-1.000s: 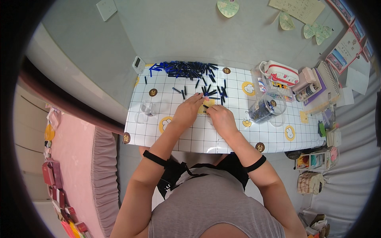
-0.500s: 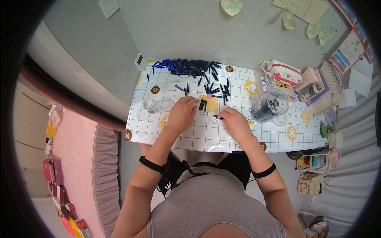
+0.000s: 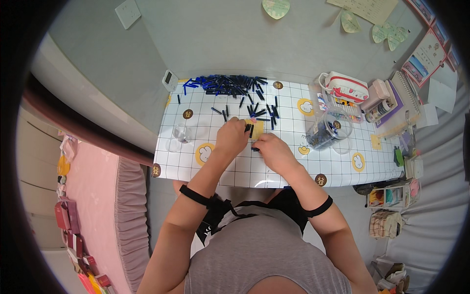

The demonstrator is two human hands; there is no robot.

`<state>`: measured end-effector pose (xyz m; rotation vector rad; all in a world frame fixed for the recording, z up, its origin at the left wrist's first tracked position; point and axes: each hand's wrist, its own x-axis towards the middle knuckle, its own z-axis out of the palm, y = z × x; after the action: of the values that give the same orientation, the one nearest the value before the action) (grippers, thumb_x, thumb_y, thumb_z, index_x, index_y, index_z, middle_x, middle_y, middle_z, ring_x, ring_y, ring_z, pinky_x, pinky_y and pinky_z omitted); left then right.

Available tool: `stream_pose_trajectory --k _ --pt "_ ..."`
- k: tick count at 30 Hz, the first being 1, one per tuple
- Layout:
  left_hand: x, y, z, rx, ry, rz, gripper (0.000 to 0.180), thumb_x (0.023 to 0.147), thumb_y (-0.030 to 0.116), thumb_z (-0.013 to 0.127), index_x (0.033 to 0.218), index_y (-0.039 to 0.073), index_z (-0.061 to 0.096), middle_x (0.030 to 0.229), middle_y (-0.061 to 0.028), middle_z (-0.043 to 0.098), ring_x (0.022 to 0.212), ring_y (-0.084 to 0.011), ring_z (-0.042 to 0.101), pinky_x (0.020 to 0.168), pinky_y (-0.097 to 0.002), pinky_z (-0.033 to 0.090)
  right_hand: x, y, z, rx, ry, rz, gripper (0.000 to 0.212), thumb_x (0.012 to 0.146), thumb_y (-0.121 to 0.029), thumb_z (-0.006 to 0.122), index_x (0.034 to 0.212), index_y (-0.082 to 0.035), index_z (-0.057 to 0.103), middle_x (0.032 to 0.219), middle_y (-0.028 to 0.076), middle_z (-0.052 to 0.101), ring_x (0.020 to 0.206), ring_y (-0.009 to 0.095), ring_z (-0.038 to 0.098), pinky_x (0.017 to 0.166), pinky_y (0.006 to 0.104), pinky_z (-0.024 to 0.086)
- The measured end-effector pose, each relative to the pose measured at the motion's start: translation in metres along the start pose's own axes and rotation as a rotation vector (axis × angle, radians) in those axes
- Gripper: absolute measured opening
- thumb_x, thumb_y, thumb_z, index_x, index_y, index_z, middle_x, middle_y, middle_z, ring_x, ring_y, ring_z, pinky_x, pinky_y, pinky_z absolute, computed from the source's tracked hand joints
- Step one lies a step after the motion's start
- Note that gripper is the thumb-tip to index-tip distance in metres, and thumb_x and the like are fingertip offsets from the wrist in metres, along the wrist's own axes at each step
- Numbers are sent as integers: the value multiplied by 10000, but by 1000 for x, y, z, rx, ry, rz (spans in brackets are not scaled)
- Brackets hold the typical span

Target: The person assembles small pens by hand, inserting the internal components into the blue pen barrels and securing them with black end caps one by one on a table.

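My left hand (image 3: pixel 232 138) is at the left edge of a yellow square (image 3: pixel 258 131) on the table, its fingertips closed on one of two short dark ink cartridges (image 3: pixel 251 131) there. Just right of and nearer than the square, my right hand (image 3: pixel 274 151) pinches a dark ink cartridge (image 3: pixel 255 149) lying crosswise under its fingertips. Beyond both hands, several loose cartridges (image 3: pixel 259 112) are scattered. A big heap of dark blue and black cartridges (image 3: pixel 230 84) lies along the table's far edge. The fingers partly cover what they hold.
Left on the gridded table (image 3: pixel 289 171) stands a small clear cup (image 3: pixel 182 133). On the right, a clear jar (image 3: pixel 320 136) contains more cartridges. Behind it are a white and red pouch (image 3: pixel 346 88), a clear bin and notebooks. A white timer (image 3: pixel 169 81) is at the far left corner.
My right hand has moved left with its cartridge, closer to my left hand. My left fingers have come over onto the cartridges at the yellow square. The whole view has shifted slightly.
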<state>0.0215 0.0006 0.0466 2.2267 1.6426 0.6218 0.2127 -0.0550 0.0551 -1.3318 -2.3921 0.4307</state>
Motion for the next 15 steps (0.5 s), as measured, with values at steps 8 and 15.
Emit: stream_pose_trajectory --k 8,15 --pt "8 -12 -5 -72 -73 -93 252 871 203 876 981 -11 799 865 -172 805 788 -343 779 756 -414 626 18 -3 9 -74 87 31 242 905 17 683 1109 -29 805 1132 124 706 1060 332 684 943 429 599" --pt "7 -18 -5 -195 -135 -123 266 839 201 903 971 -9 807 862 -167 799 769 -321 765 745 -396 614 22 14 12 -127 154 98 241 896 -6 698 1120 -16 787 1154 144 712 1062 348 686 939 438 597"
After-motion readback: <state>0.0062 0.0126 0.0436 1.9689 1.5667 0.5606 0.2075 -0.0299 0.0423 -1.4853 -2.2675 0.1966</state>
